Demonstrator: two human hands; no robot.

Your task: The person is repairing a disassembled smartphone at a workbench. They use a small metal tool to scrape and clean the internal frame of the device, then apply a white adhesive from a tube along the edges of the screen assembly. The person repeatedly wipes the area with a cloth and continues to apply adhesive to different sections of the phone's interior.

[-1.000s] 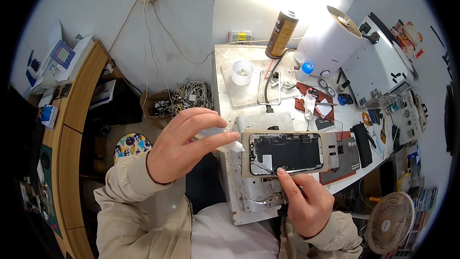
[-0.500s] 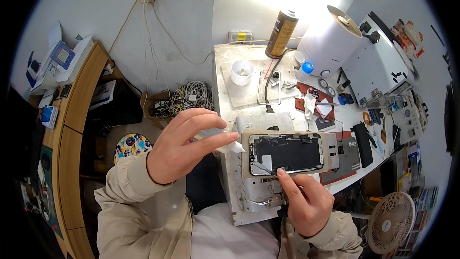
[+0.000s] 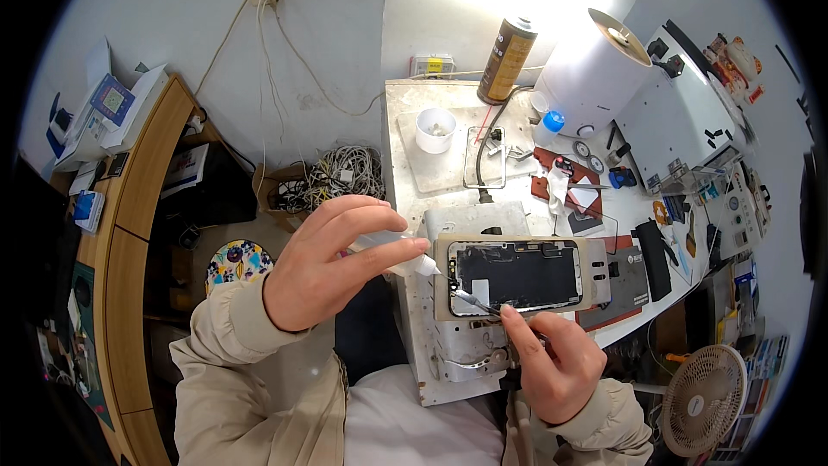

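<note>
A phone screen assembly (image 3: 526,272), black with a pale frame and bared inner side, lies flat on a tan pad (image 3: 442,298) over a metal fixture (image 3: 474,220). My left hand (image 3: 332,263) is closed round a translucent squeeze bottle (image 3: 401,256). The bottle's white nozzle points at the screen's left end, close to its edge. My right hand (image 3: 556,362) pinches a slim metal tool (image 3: 474,300) near the screen's lower edge. Its shiny tip reaches over the screen's lower left corner; whether it is tweezers or a blade I cannot tell.
Behind the fixture stand a white cup (image 3: 435,131), a brown spray can (image 3: 507,60), a blue-capped bottle (image 3: 549,127) and a white cylinder-shaped appliance (image 3: 595,69). Small tools and a dark mat (image 3: 625,280) lie to the right. A fan (image 3: 703,401) stands at lower right.
The tool's tip has turned slightly and now catches the light. My right hand has shifted a little to the right; my left hand and the bottle stay put.
</note>
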